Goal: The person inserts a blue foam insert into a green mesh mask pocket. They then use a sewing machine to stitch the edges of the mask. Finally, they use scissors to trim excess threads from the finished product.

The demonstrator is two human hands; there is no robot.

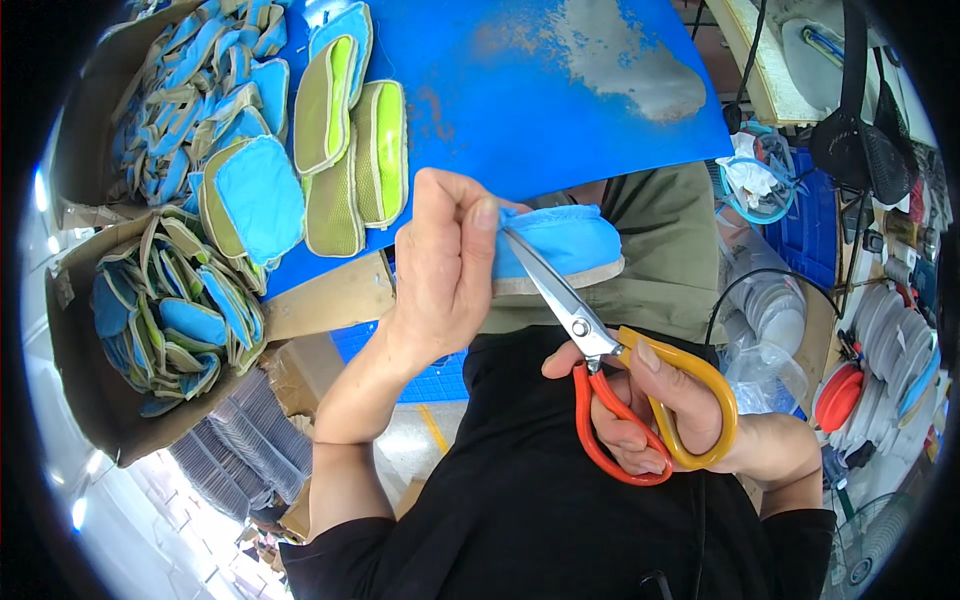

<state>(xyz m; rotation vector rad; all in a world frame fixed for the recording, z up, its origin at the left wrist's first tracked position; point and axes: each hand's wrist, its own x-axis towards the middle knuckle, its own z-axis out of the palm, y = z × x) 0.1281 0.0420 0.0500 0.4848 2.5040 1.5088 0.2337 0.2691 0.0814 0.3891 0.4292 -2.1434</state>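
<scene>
My left hand (440, 262) pinches the left end of a blue fabric pad (565, 243) with a grey-beige edge, held up over my lap. In my right hand (680, 400) is a pair of scissors (577, 325), its fingers through one orange-yellow loop and one red loop. The metal blades look nearly closed, and their tips reach the pad's edge beside my left fingertips. Whether a thread lies between the tips is too small to tell.
On the blue table (470, 120) lie several olive, lime and blue pads (333, 205). At the left stand two cardboard boxes, the nearer box (95, 395) filled with similar pads. A blue basket (765, 190) and several stacked discs (890, 350) are at the right.
</scene>
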